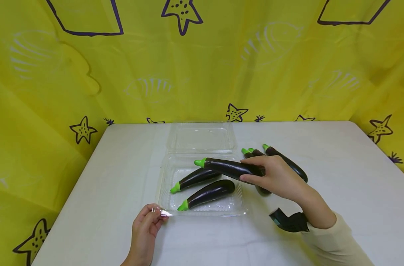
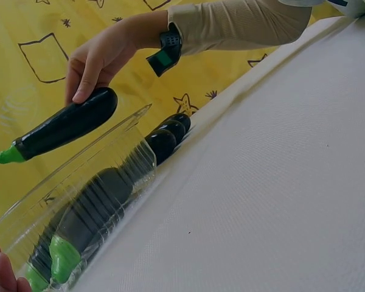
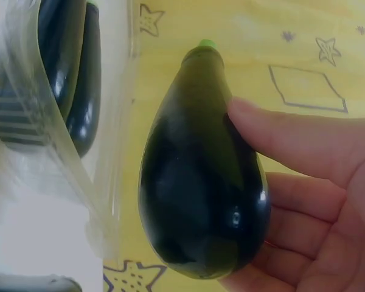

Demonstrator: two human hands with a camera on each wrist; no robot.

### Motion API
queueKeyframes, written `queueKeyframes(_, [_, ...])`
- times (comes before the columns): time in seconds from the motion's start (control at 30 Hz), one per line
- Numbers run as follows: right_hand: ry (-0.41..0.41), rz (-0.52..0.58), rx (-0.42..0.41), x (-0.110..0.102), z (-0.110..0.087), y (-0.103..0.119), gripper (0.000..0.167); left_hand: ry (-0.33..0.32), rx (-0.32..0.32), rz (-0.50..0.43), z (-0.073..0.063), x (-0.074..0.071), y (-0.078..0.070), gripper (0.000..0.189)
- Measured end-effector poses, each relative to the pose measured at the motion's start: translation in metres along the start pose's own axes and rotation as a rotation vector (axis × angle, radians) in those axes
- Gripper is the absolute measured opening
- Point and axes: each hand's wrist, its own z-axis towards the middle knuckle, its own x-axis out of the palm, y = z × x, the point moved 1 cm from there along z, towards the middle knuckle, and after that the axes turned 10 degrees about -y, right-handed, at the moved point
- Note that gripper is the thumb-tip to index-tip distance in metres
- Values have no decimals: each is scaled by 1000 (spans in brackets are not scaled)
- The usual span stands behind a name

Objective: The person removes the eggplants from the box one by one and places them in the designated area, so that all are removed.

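In the head view my right hand (image 1: 281, 179) grips a dark eggplant (image 1: 230, 168) by its thick end. Its green stem points left, and it is held over a clear plastic clamshell container (image 1: 208, 213). The left wrist view shows this eggplant (image 2: 67, 125) above the container's rim. Inside lie two more eggplants, a rear one (image 1: 197, 178) partly covered by the held one and a front one (image 1: 210, 193), stems toward the left. My left hand (image 1: 145, 225) pinches the container's front left corner between thumb and fingers.
Several eggplants (image 1: 290, 162) lie on the white table (image 1: 115, 177) right of the container, some partly hidden behind my right hand. The container's open lid (image 1: 202, 137) lies back toward the yellow patterned curtain (image 1: 202, 74). A black wrist device (image 1: 290, 221) is on my right wrist.
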Motion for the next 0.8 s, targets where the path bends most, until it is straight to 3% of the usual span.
queueKeyframes(0.5, [-80,-26,79,-26,-10,-21,45,-3,-10,15,0,1,0,13])
queueKeyframes(0.8, [-143,-43,146,-42,-17,-49,45,-32,-31,57,-1,3,-3,12])
